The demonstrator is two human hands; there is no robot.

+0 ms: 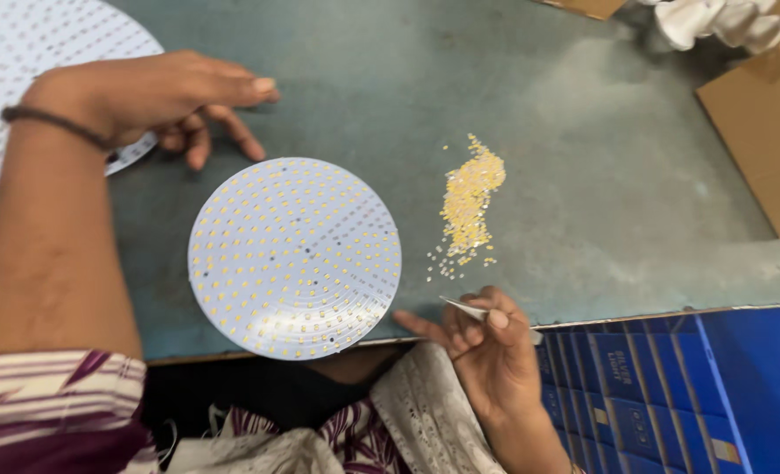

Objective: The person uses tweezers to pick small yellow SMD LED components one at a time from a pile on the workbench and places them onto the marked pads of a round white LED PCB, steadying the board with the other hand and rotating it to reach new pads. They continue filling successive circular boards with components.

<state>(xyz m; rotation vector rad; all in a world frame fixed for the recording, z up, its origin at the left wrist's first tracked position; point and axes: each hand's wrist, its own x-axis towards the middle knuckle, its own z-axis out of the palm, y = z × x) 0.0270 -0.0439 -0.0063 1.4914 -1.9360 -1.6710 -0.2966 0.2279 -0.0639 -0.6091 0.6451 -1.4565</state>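
While left hand (pixel 157 96) rests loosely curled, palm down | right hand (pixel 486 338) grip clamped on tweezers (pixel 467 308) beside LED disc (pixel 294 257)

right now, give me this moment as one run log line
left hand: resting on table, open | right hand: pinching tweezers | round led board: flat between hands | loose yellow chips: piled right of board

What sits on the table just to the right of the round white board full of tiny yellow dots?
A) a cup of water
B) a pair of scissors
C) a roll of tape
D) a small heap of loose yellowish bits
D: a small heap of loose yellowish bits lies on the green table, right of the round white board and apart from it.
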